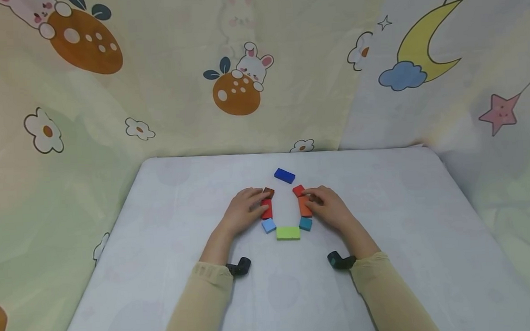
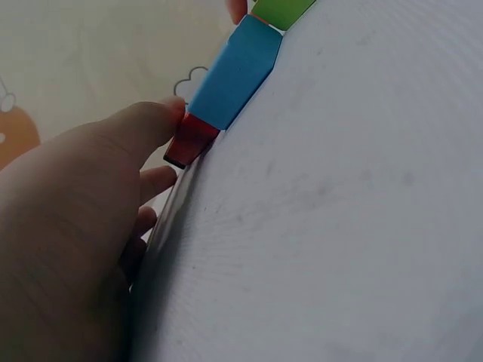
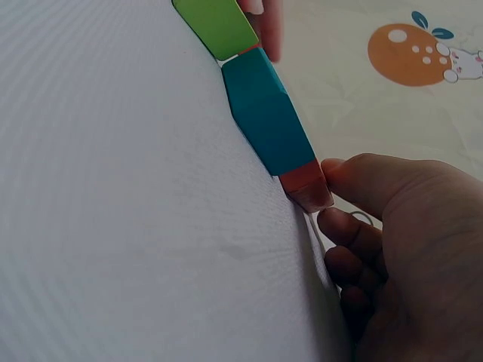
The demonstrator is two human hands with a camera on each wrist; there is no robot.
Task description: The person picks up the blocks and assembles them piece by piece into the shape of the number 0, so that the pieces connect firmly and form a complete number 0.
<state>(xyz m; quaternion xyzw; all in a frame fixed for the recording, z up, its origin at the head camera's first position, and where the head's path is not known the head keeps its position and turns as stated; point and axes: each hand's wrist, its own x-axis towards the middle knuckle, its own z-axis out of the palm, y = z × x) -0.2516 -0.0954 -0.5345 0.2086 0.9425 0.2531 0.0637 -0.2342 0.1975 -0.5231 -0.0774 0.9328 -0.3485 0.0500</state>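
Observation:
Several coloured wooden blocks form a U-shaped outline on the white table. The left hand [image 1: 245, 209] reaches the left column, its fingers over the brown block [image 1: 269, 191] and its thumb by the red block [image 1: 267, 213]. On the right column, the right hand [image 1: 327, 207] touches the small red block [image 1: 298, 190] with its fingertips, the thumb near the orange block [image 1: 305, 209]. Below stand a light blue block [image 1: 269, 226], a teal block [image 1: 305, 224] and a light green block [image 1: 288, 233]. Both wrist views show fingertips beside the row's red end.
A dark blue block [image 1: 284, 175] lies apart, beyond the two columns near the table's back. Printed cloth hangs behind and beside the white table [image 1: 290, 304]. A black wrist mount [image 1: 240, 267] sits on the left wrist, with another [image 1: 340, 261] on the right.

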